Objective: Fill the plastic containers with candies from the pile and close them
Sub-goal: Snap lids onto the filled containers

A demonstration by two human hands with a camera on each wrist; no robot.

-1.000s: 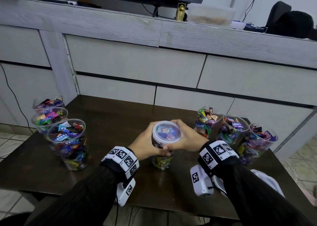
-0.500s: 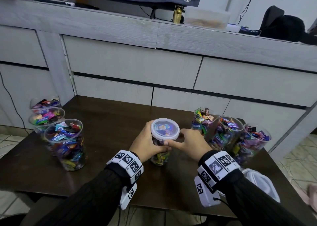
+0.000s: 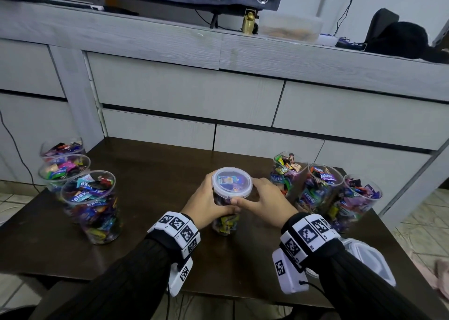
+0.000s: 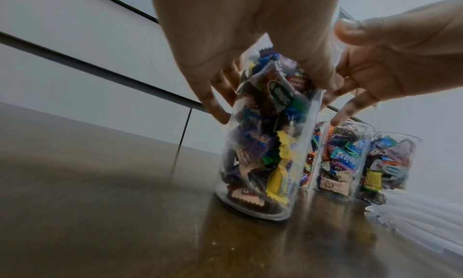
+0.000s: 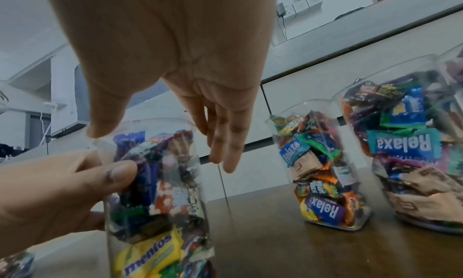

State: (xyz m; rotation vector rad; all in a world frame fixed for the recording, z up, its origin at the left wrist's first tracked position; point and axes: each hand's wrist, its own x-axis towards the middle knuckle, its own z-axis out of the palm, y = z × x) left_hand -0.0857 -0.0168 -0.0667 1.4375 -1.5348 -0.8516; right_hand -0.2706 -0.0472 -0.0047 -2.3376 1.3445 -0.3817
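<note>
candy jar (image 3: 224, 212) upright mid-desk (image 3: 150, 173), lid (image 3: 231, 182) on | left hand (image 3: 206, 204) gripping jar wall | right hand (image 3: 263, 204) fingers (image 5: 225, 141) loose, thumb touching lid rim | we judge right nearer for pressing

a yellow wrapper (image 5: 150, 256) low in the held container (image 5: 155, 203) is showing "mentos". blue and purple wrappers (image 5: 323, 209) in the neighbouring open containers (image 5: 323, 163) are reading "relaxa", one large blue wrapper (image 5: 403, 143) is displaying it mirrored.
</note>
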